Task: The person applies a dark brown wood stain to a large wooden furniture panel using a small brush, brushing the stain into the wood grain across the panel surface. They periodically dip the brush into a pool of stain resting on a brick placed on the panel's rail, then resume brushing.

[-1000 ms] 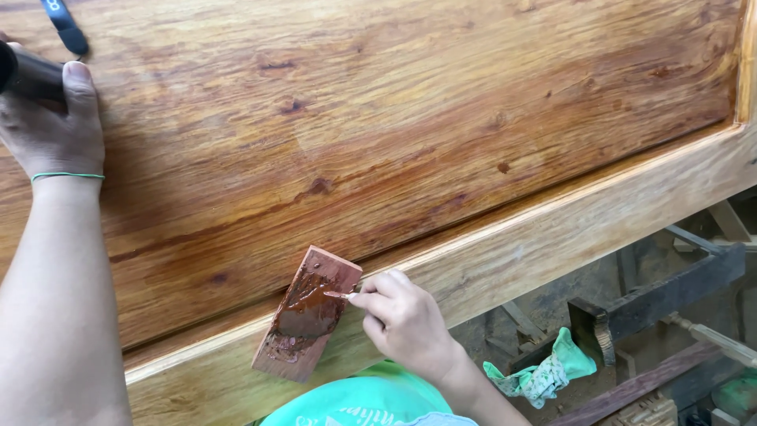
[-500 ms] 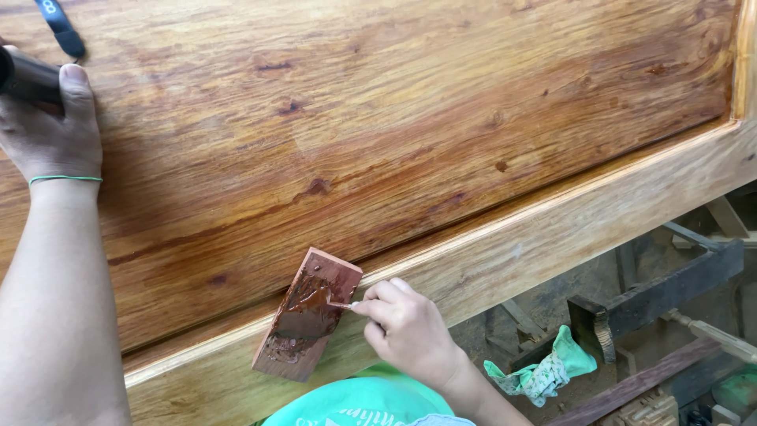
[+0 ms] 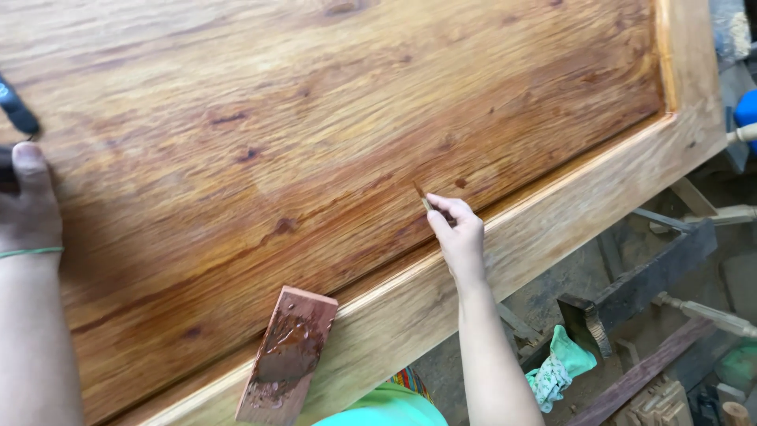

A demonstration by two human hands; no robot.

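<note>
A large varnished wooden panel (image 3: 355, 134) with a raised frame rail (image 3: 552, 213) fills most of the view. My right hand (image 3: 456, 235) pinches a small thin stick (image 3: 423, 197), its tip touching the panel beside a dark knot. A small reddish board (image 3: 288, 355) smeared with brown filler paste lies on the frame rail, below and to the left of that hand. At the left edge, my left hand (image 3: 27, 209) rests on the panel, gripping a dark object (image 3: 16, 110) that is mostly cut off.
Past the panel's lower right edge lie dark wood offcuts and metal pieces (image 3: 646, 276) on the floor, with a crumpled green and white glove (image 3: 556, 367) among them. A blue object (image 3: 745, 110) shows at the right edge.
My right hand has left the paste board and moved up and right onto the panel, carrying the small stick. The left hand has stayed in place.
</note>
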